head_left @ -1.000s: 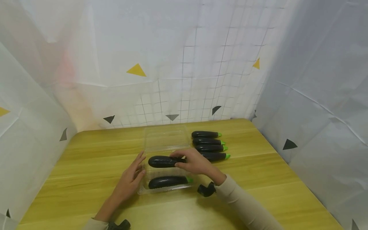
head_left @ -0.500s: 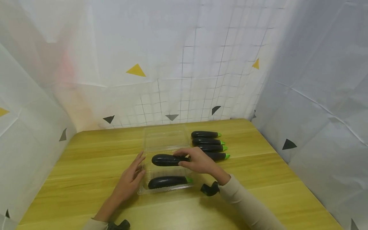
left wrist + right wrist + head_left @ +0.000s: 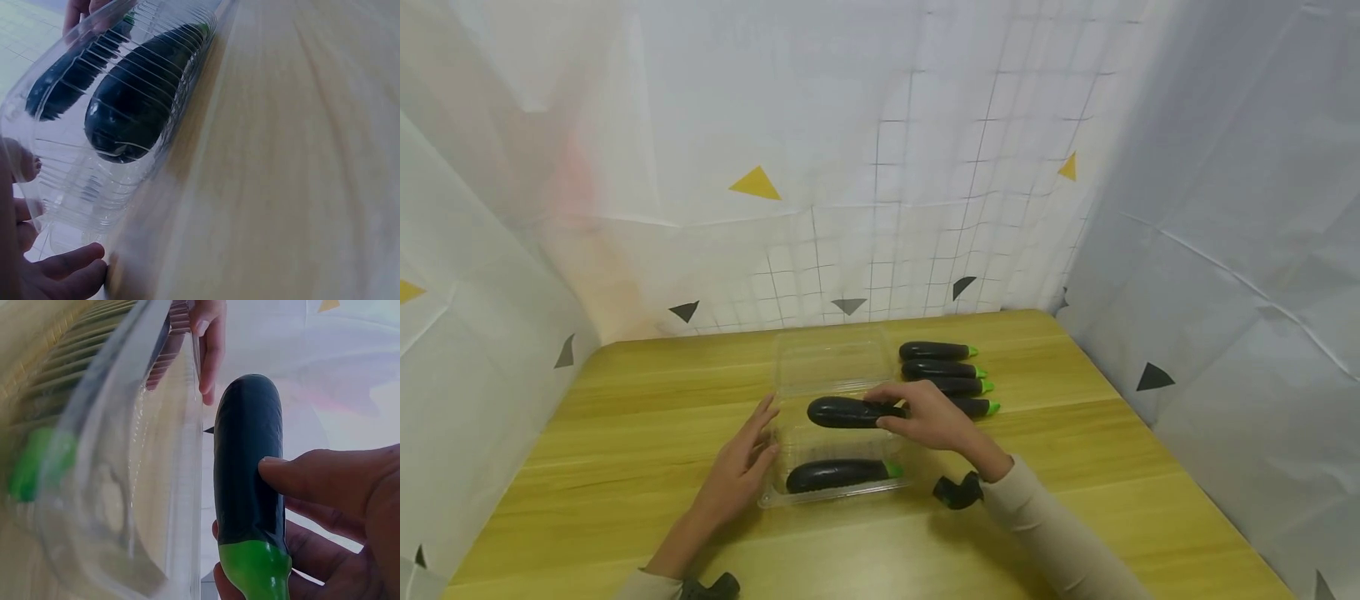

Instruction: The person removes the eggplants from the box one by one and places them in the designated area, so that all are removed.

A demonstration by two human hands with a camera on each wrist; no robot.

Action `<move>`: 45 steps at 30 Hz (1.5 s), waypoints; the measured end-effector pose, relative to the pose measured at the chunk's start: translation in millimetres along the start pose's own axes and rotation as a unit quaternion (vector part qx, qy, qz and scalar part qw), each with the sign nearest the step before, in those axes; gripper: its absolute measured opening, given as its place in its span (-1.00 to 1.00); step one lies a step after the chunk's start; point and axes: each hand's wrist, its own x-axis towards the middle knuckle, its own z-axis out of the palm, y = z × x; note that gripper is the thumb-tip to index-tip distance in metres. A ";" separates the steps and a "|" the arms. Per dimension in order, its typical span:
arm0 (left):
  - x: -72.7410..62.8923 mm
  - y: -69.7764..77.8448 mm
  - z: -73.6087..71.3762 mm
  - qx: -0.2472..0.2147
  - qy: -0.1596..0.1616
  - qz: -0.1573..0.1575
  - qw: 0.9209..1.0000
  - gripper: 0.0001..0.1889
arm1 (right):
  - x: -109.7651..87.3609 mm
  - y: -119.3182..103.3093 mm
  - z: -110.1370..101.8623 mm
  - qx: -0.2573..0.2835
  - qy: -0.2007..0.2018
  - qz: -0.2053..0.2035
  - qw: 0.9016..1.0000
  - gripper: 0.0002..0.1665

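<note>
Right hand (image 3: 928,417): thumb and fingers grip an eggplant (image 3: 844,412) near its green cap, thumb on one side, fingers on the other. The eggplant points leftward from this hand and is raised above a clear plastic tray (image 3: 835,495); the right wrist view shows a gap between it and the rim.

Left hand (image 3: 737,471): fingers loosely extended, grasping nothing, resting against the tray's left end wall.

Just right of the left hand, a second eggplant (image 3: 841,475) lies in the near part of the tray, green end towards the right. Its dark body shows through the ribbed wall in the left wrist view. Beyond both hands, the tray's hinged clear lid (image 3: 835,360) lies folded back on the wood-grain bench (image 3: 1097,467).

Behind the right hand and to its right: a row of four eggplants (image 3: 938,369) side by side, green ends rightward, the nearest partly hidden by that hand. Farther out, white sheet walls (image 3: 850,125) bearing yellow and dark triangles.
</note>
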 end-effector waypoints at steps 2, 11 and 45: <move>-0.2 -0.5 -0.1 0.004 0.001 0.000 1.000 -0.39 | -1.0 0.2 -1.8 0.000 0.001 0.003 1.000 -0.58; -0.7 -0.6 -0.8 0.004 -0.003 -0.014 1.000 -0.37 | -7.4 4.9 -7.1 -0.005 0.007 0.006 1.000 -0.58; -1.5 -2.5 0.3 0.026 0.000 -0.015 1.000 -0.39 | -30.5 15.3 -32.8 -0.028 0.037 0.002 0.999 -0.56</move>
